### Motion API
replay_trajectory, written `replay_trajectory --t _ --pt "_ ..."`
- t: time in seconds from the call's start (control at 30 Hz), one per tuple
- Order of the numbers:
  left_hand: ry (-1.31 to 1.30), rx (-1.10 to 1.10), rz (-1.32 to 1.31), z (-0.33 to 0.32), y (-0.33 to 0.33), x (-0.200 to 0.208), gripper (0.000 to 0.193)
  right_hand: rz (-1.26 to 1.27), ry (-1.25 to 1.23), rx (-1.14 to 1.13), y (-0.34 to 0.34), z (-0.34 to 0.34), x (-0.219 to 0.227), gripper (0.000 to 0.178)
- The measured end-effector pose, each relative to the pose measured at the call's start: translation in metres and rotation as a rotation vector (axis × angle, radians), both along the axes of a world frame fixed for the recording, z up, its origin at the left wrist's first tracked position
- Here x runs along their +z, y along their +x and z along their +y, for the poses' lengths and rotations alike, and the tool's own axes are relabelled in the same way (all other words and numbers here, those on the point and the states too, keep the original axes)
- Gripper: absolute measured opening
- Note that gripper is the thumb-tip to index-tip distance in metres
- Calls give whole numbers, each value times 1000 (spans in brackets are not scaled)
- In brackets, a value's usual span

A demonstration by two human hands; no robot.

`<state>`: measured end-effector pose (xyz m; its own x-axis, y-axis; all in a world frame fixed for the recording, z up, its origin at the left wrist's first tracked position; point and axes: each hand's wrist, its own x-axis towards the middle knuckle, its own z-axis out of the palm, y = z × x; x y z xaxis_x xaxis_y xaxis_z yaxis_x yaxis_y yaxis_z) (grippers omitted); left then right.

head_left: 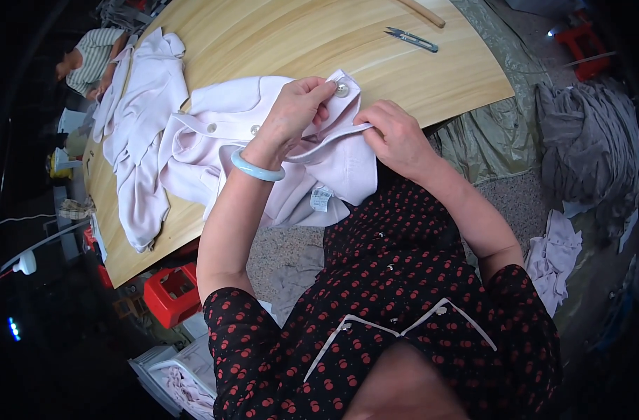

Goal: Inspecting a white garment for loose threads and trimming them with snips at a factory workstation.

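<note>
A pale pink jacket (270, 98) with round, shiny buttons lies partly on the wooden table, its lower part hanging over the near edge. My left hand (298, 112), with a pale bangle above the wrist, pinches the jacket's front edge beside a button (341, 89). My right hand (396, 136) is closed on another edge of the same jacket, a little to the right. Between the hands the cloth is lifted and folded. A white care label (321, 199) shows on the hanging inside.
Thread snips (412, 40) and a wooden stick (423, 12) lie on the table (459, 77). More pale pink garments (148, 105) spread at left, near another person (95, 59). A red stool (172, 295) stands below left. Grey cloth (589, 143) is piled at right.
</note>
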<state>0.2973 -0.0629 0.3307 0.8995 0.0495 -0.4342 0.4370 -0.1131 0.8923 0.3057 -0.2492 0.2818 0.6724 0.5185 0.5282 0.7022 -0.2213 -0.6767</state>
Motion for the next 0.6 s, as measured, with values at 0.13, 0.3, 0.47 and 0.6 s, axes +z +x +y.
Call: replay_trajectory --t 0.13,0.3,0.47,0.6 --pt "64 -8 6 -4 -1 -2 19 282 237 -128 -2 1 2 17" --pt "92 -48 -6 -6 1 -14 21 514 120 -134 15 1 -13 15" --pt "734 -87 -513 -19 -27 -2 21 429 55 -117 24 -5 -19 14" --pt "747 -207 -510 -19 -69 1 19 595 21 -68 31 -8 -15 16"
